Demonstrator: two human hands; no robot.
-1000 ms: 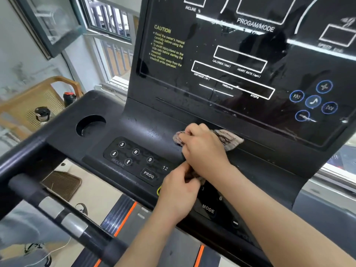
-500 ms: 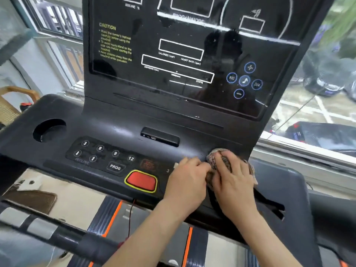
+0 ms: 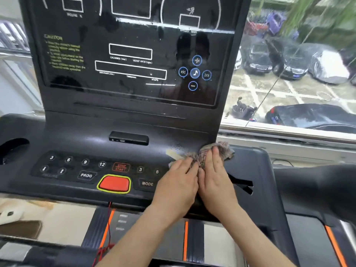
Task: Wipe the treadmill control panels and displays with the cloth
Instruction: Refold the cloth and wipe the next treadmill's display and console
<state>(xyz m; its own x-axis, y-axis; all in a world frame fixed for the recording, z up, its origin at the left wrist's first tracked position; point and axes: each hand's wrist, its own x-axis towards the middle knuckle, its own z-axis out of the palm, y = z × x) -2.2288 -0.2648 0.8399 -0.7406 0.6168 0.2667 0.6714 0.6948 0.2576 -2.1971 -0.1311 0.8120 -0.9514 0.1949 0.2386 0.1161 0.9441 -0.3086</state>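
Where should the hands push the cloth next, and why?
Probably slide it a little left: the left hand and right hand press the cloth flat at the right end of the panel, and pale specks show just left of it.

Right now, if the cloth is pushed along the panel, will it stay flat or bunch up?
Probably floppy: the cloth lies crumpled in folds under the left hand and right hand. It would likely bunch further. It should slide easily, since the control panel looks smooth.
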